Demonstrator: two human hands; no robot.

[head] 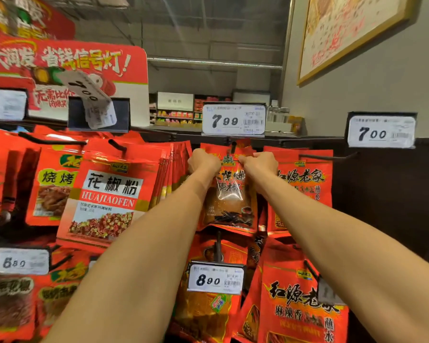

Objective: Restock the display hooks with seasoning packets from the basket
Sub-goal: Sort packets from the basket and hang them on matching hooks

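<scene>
Red packets already crowd most hooks. The left hand [203,161] and right hand [259,164] each pinch a top corner of one seasoning packet [229,194], held up at the hook [233,146] beneath the 7.99 tag [234,120]; it seems not yet hung. The basket is out of view.

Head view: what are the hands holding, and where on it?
Both hands, left and right, grip one red packet at its top edge, one at each upper corner, just under the hook below the 7.99 tag.
</scene>
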